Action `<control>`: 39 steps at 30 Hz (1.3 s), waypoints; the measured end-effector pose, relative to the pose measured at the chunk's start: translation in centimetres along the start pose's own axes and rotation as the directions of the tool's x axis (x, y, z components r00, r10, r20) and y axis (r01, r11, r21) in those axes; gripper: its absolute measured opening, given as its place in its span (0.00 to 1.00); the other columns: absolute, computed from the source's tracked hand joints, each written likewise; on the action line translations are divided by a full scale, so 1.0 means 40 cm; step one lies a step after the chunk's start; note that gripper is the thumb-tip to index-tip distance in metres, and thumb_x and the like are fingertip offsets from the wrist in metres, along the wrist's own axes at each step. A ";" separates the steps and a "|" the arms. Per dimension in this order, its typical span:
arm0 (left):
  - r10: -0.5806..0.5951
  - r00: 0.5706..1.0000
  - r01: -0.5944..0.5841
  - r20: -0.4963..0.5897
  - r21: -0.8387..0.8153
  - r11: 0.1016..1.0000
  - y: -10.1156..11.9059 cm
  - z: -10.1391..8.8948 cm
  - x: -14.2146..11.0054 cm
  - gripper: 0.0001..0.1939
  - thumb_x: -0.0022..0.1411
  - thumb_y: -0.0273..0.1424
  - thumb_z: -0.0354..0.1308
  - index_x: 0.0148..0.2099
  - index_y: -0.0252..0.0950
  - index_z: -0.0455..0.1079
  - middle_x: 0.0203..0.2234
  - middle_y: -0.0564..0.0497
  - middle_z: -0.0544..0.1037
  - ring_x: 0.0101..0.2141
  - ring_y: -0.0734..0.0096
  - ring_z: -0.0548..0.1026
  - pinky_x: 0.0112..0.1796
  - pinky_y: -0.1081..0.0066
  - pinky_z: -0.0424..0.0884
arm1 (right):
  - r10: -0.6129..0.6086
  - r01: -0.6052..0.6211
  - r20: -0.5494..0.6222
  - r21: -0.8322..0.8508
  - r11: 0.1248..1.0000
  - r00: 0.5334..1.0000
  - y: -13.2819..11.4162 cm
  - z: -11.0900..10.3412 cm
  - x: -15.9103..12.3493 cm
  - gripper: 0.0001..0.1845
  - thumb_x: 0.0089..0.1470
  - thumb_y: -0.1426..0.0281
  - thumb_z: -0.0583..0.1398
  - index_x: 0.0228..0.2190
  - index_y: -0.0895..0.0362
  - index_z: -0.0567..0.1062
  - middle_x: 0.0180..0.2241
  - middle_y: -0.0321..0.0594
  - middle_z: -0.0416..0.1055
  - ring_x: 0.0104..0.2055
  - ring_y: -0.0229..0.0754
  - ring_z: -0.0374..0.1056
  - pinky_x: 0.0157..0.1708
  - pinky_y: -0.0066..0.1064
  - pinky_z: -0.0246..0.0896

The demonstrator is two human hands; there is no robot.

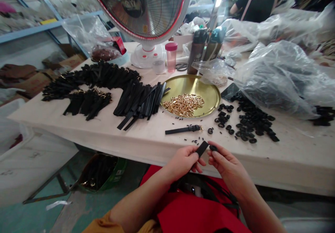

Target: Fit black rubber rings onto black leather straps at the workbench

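Observation:
My left hand point(186, 159) grips a short black strap point(202, 148) between thumb and fingers, its end pointing up to the right. Close by its tip, my right hand point(224, 159) pinches a small black strap loop point(213, 148). Whether strap and loop touch is hard to make out. Just beyond my hands lies a black strap with a gold buckle point(183, 129). A single black loop point(210, 131) rests to the right of that buckle. Many gold buckle pieces point(184, 104) are heaped on a round gold tray point(209, 90).
Black straps point(138, 100) lie in a pile left of the tray, with buckled bundles point(89, 102) farther left. Black loops point(252, 123) are scattered at right beside a plastic bag point(285, 76). A fan point(149, 53) and a pink-lidded cup point(171, 57) stand behind.

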State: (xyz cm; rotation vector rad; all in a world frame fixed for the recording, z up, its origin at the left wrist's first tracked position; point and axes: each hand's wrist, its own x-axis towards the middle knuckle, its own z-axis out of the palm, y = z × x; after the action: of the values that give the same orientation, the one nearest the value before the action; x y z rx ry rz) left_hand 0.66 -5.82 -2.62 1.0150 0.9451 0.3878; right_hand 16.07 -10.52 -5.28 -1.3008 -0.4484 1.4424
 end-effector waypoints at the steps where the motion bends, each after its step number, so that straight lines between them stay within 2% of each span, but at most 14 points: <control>1: -0.029 1.000 0.029 0.004 -0.063 0.998 0.003 0.000 -0.001 0.13 0.54 0.27 0.47 0.42 0.32 0.66 0.27 0.51 0.72 0.20 0.82 0.68 0.23 0.80 0.61 | -0.002 0.002 -0.002 0.008 1.000 1.000 0.000 0.000 0.000 0.25 0.41 0.61 0.67 0.43 0.53 0.73 0.32 0.37 0.72 0.29 0.32 0.65 0.31 0.21 0.66; 6: -0.104 0.991 0.128 0.088 -0.350 0.928 0.001 -0.006 0.005 0.18 0.48 0.23 0.50 0.43 0.31 0.68 0.29 0.48 0.74 0.24 0.78 0.71 0.24 0.79 0.65 | -0.012 0.012 0.016 0.015 1.000 1.000 0.007 -0.011 0.009 0.20 0.44 0.60 0.65 0.39 0.55 0.75 0.28 0.37 0.71 0.28 0.33 0.63 0.28 0.21 0.65; 10: -0.123 0.984 0.169 0.131 -0.446 0.879 -0.009 -0.007 0.013 0.20 0.48 0.21 0.50 0.45 0.30 0.69 0.31 0.45 0.76 0.26 0.75 0.73 0.25 0.78 0.68 | 0.024 -0.027 0.045 0.048 0.999 0.999 0.015 -0.015 0.014 0.18 0.44 0.62 0.65 0.38 0.56 0.75 0.31 0.39 0.73 0.28 0.34 0.65 0.32 0.25 0.68; 13: -0.139 0.982 0.185 0.131 -0.467 0.865 -0.012 -0.003 0.017 0.19 0.48 0.21 0.50 0.44 0.30 0.70 0.31 0.45 0.76 0.25 0.76 0.73 0.25 0.78 0.68 | 0.041 -0.043 0.081 0.022 0.999 0.996 0.020 -0.011 0.016 0.17 0.46 0.60 0.64 0.38 0.56 0.74 0.36 0.40 0.74 0.31 0.35 0.67 0.33 0.25 0.68; 16: -0.148 0.980 0.193 0.131 -0.462 0.866 -0.012 0.000 0.019 0.18 0.49 0.21 0.50 0.44 0.30 0.70 0.31 0.44 0.76 0.25 0.76 0.73 0.25 0.78 0.69 | 0.050 -0.049 0.078 -0.014 0.999 0.996 0.025 -0.010 0.021 0.16 0.46 0.61 0.64 0.36 0.55 0.74 0.35 0.37 0.74 0.32 0.34 0.68 0.32 0.21 0.67; 25: -0.145 0.974 0.217 0.172 -0.549 0.807 -0.025 -0.009 0.022 0.18 0.49 0.20 0.48 0.44 0.28 0.69 0.35 0.41 0.76 0.29 0.72 0.74 0.29 0.75 0.70 | 0.085 -0.091 0.047 0.123 0.988 0.995 0.028 -0.017 0.024 0.15 0.43 0.65 0.66 0.36 0.55 0.75 0.38 0.40 0.74 0.37 0.36 0.70 0.36 0.23 0.69; 29: -0.150 0.972 0.227 0.180 -0.573 0.787 -0.025 -0.007 0.021 0.18 0.51 0.19 0.46 0.43 0.27 0.69 0.33 0.41 0.76 0.29 0.72 0.74 0.29 0.74 0.71 | 0.113 -0.121 0.061 0.166 0.979 0.992 0.031 -0.022 0.022 0.11 0.40 0.66 0.68 0.28 0.56 0.75 0.32 0.37 0.74 0.33 0.36 0.70 0.32 0.23 0.69; 33: -0.167 0.969 0.244 0.184 -0.582 0.776 -0.025 -0.004 0.018 0.18 0.52 0.19 0.45 0.44 0.27 0.69 0.32 0.42 0.76 0.29 0.72 0.75 0.29 0.75 0.71 | 0.110 -0.125 0.089 0.182 0.975 0.990 0.037 -0.032 0.023 0.12 0.40 0.65 0.68 0.27 0.56 0.74 0.31 0.35 0.74 0.32 0.34 0.69 0.32 0.23 0.69; 39: -0.173 0.965 0.258 0.198 -0.575 0.777 -0.029 -0.003 0.010 0.19 0.53 0.19 0.44 0.46 0.27 0.69 0.33 0.41 0.76 0.30 0.71 0.75 0.30 0.74 0.71 | 0.090 -0.099 0.059 0.173 0.980 0.994 0.043 -0.035 0.018 0.14 0.39 0.63 0.68 0.26 0.57 0.72 0.30 0.36 0.73 0.31 0.35 0.68 0.32 0.23 0.68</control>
State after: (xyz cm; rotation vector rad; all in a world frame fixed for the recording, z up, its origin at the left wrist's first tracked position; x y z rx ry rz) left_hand 0.64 -6.06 -3.82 0.3377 0.7319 0.3833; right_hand 16.63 -11.01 -7.49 -1.1590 -0.2885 1.5614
